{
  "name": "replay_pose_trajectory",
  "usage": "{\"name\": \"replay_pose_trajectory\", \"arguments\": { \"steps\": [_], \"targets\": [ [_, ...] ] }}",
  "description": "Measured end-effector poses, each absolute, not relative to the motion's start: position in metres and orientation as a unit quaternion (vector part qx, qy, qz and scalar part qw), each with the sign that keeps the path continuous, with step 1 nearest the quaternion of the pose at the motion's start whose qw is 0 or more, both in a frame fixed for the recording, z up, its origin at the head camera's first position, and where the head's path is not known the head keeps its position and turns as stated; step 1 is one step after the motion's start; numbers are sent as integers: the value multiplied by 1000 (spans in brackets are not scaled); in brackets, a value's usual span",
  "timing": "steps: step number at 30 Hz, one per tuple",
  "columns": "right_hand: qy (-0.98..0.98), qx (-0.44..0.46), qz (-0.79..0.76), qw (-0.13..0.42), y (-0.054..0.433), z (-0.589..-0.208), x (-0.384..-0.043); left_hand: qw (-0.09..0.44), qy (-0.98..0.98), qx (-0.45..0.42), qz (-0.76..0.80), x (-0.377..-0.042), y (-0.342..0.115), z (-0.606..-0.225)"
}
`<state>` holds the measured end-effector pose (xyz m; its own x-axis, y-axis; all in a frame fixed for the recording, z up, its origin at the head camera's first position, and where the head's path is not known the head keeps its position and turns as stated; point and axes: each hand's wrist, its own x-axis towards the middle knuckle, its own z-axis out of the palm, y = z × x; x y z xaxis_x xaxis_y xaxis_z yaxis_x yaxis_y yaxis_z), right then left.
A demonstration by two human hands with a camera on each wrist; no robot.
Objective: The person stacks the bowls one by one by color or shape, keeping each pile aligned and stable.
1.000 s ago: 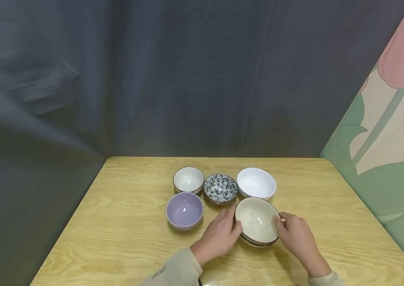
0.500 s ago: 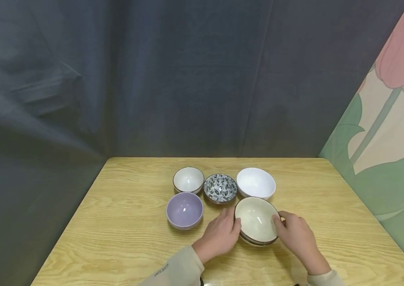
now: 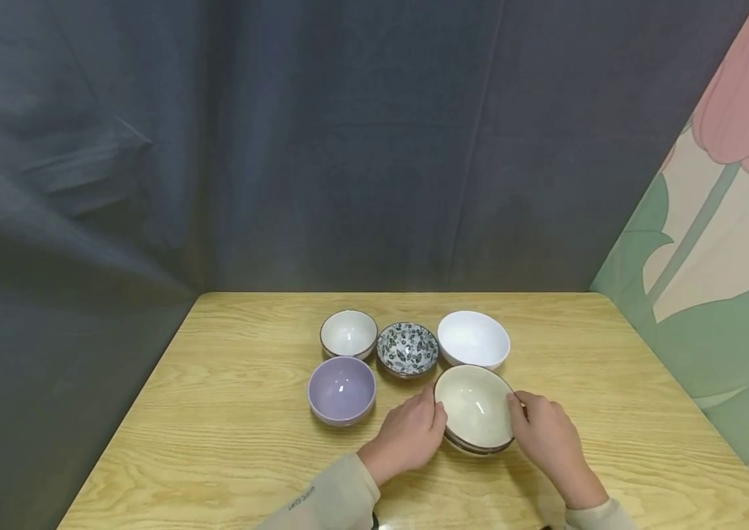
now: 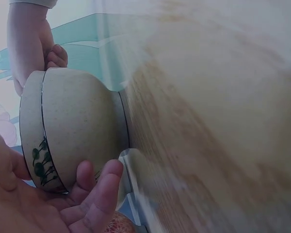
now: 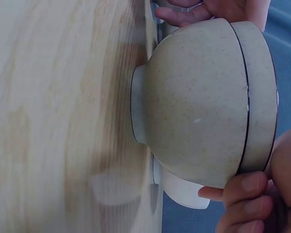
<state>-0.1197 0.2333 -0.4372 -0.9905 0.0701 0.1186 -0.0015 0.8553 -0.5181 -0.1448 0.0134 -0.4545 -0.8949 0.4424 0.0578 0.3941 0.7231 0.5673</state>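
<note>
Two cream bowls with dark brown rims are nested, the upper bowl [image 3: 474,405] sitting inside the lower bowl [image 5: 199,102]. Their stack stands at the table's front, right of centre. On its left side my left hand [image 3: 409,434] grips the rim, thumb at the top edge and fingers along the outer wall. My right hand [image 3: 547,434] pinches the opposite rim, with its fingers curled beneath the edge in the right wrist view. Painted green leaves show on the bowls' side in the left wrist view. The lower bowl's foot is right at the tabletop.
Behind the stack stands a white bowl [image 3: 474,338]. A patterned black-and-white bowl [image 3: 407,350], a dark-rimmed white bowl [image 3: 349,333] and a purple bowl [image 3: 341,390] cluster to the left on the wooden table [image 3: 215,442]. A dark curtain [image 3: 348,147] hangs behind.
</note>
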Motion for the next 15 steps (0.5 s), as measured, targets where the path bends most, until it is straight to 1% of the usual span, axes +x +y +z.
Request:
{"name": "replay_pose_trajectory", "arguments": {
  "steps": [15],
  "targets": [
    [-960,-19,270,75,233,-441,-118,59,919,217,323,-145,15,-455]
  ]
}}
